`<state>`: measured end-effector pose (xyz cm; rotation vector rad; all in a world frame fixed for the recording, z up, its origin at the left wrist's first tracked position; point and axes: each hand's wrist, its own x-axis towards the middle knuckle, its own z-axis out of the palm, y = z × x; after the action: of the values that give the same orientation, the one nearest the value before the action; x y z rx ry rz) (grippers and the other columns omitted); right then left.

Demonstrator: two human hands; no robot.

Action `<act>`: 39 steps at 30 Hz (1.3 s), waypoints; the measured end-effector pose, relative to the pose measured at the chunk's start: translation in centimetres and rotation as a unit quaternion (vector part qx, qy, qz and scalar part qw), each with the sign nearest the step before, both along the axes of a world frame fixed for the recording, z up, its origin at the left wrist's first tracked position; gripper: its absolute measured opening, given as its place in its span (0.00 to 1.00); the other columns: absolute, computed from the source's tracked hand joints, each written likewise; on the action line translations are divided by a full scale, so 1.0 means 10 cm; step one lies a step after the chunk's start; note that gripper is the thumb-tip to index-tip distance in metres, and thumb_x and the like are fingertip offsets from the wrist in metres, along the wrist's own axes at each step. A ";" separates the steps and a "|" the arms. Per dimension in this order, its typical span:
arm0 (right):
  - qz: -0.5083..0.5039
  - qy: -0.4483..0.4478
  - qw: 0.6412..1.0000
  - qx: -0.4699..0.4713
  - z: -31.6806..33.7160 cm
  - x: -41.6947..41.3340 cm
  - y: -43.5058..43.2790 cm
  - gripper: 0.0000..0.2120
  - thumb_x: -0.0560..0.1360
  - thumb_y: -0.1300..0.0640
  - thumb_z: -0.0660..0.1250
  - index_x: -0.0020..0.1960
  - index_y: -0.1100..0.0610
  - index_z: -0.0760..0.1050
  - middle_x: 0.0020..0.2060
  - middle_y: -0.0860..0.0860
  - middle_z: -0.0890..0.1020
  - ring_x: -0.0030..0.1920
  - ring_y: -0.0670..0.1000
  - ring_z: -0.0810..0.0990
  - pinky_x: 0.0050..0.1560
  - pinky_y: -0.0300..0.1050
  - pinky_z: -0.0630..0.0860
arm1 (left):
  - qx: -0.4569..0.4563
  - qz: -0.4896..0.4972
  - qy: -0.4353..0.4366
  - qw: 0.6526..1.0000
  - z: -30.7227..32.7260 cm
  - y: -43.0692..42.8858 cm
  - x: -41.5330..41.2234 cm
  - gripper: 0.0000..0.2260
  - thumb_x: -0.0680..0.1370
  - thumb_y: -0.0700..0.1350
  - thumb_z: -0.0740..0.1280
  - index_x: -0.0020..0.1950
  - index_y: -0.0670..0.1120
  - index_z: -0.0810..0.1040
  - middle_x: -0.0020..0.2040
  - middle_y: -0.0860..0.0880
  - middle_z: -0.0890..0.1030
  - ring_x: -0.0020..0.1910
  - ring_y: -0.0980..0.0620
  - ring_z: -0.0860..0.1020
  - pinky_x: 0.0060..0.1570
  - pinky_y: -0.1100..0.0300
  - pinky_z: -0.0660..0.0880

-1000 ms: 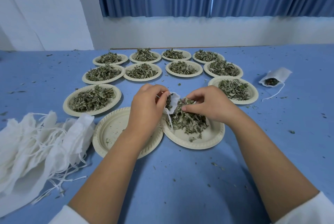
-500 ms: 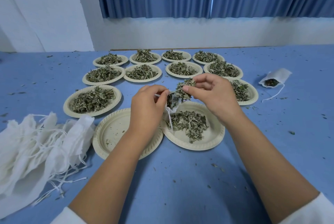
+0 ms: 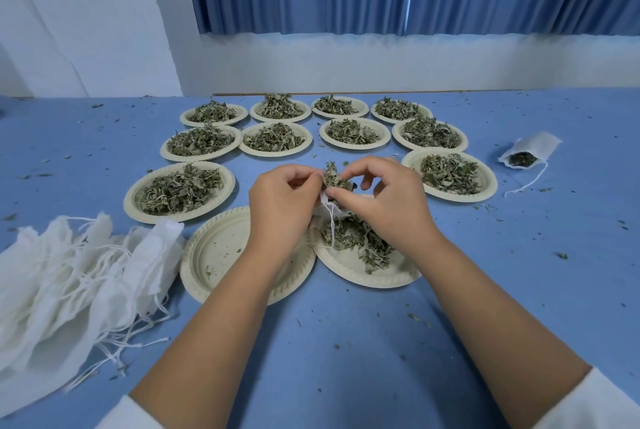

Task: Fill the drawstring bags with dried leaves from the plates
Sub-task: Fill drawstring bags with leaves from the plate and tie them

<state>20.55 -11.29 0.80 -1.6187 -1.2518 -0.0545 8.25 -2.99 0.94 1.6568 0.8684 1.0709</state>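
The right hand pinches a clump of dried leaves between thumb and forefinger at the mouth of a small drawstring bag. The left hand, fingers curled, grips the bag's rim. The bag hangs above the near plate of leaves, beside an empty plate. A pile of empty bags lies to the left and a filled bag far right on the blue table.

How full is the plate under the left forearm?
Almost empty: the plate shows its bare bottom with only a few leaf crumbs.
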 end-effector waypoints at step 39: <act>0.061 -0.132 0.981 -0.125 -0.05 0.01 0.02 0.06 0.76 0.57 0.67 0.46 0.51 0.84 0.45 0.46 0.72 0.39 0.42 0.72 0.41 0.45 0.71 | 0.048 -0.078 0.007 0.996 0.01 -0.09 0.03 0.07 0.79 0.43 0.68 0.44 0.53 0.82 0.40 0.51 0.84 0.42 0.48 0.83 0.48 0.44 0.81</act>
<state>20.63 -11.12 0.31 -1.7883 -1.6125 -0.0372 8.50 -3.84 1.05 1.7826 0.6919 1.0079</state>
